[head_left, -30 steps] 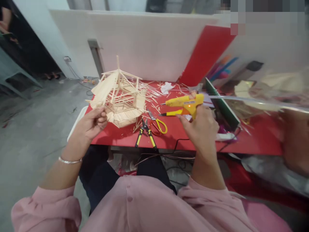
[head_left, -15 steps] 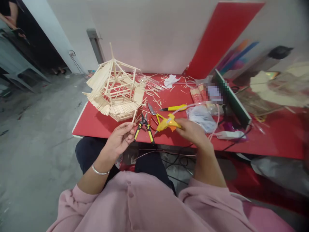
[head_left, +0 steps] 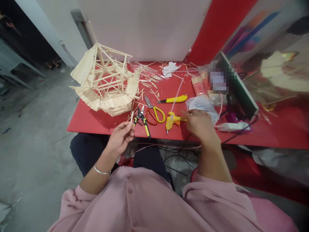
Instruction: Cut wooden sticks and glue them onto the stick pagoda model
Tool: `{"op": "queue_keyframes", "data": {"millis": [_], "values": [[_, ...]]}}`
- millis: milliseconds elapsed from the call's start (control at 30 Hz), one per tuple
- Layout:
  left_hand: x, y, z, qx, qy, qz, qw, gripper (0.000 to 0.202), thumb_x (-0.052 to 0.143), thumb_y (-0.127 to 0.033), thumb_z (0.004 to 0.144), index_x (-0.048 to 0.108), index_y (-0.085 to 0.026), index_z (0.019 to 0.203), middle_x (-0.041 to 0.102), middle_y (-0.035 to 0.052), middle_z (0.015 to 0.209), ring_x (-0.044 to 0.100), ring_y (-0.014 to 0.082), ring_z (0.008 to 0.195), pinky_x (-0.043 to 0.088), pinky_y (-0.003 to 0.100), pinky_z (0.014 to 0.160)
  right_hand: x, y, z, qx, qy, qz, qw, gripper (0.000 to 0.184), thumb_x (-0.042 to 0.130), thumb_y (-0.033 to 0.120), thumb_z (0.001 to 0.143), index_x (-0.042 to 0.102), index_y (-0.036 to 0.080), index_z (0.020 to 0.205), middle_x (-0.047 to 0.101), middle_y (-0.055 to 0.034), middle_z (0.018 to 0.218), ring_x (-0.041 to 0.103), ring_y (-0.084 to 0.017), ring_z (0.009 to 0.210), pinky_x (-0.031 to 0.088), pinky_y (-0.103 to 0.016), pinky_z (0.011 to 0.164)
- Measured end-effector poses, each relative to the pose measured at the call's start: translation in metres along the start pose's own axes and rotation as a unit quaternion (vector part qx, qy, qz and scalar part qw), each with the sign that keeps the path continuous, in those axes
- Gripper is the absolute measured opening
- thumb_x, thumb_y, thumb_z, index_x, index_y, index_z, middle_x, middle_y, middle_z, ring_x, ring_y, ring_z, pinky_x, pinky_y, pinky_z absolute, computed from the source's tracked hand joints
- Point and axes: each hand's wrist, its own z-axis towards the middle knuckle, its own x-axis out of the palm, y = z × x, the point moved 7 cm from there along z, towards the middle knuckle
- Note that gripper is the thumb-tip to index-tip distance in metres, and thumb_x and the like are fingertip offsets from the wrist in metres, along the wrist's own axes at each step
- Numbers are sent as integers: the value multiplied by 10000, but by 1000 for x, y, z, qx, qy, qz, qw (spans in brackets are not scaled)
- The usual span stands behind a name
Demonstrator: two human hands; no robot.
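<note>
My left hand (head_left: 120, 138) is closed in a pinch around a short wooden stick (head_left: 131, 117), held upright near the table's front edge. My right hand (head_left: 201, 124) is at the handle end of a yellow hot glue gun (head_left: 172, 121), fingers apart and slightly blurred. The gun is low over the red table, nozzle toward me, a clear glue stick (head_left: 178, 93) rising from its back. Between the hands are black-and-yellow pliers (head_left: 145, 124) and red-and-yellow-handled scissors (head_left: 154, 114). A wooden stick model (head_left: 108, 87) with a partly covered roof stands beyond my left hand.
A yellow utility knife (head_left: 175, 99) lies behind the glue gun. Loose sticks, white crumpled tissue (head_left: 170, 69), packs of sticks (head_left: 198, 85) and a plastic bag (head_left: 202, 104) cover the back and right. A green board (head_left: 238, 85) stands upright there. Cables hang below the red table (head_left: 82, 120).
The glue gun has turned, nozzle toward me, and moved slightly right. My right hand has shifted back along its handle, fingers loosening. My left hand still pinches the stick. The view has shifted.
</note>
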Motion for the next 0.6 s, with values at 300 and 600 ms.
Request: {"op": "queue_keyframes", "data": {"millis": [300,600], "values": [[-5,22,2,-14,-12,-8,1000,248,842,-247,664,664,-141,799,598,-19,598,509,54,449,365,137,390,-12,138,-29,-9,5,199,980,390,360,381,996,658,252,1212,693,-64,1160,641,-195,1019,447,-280,757],[-5,17,-2,-5,-5,-32,999,236,840,-242,664,642,-145,747,615,-8,658,542,60,514,407,145,432,10,125,41,89,77,41,992,389,353,170,916,597,88,1208,671,-234,1050,654,-311,985,444,-360,768]]}}
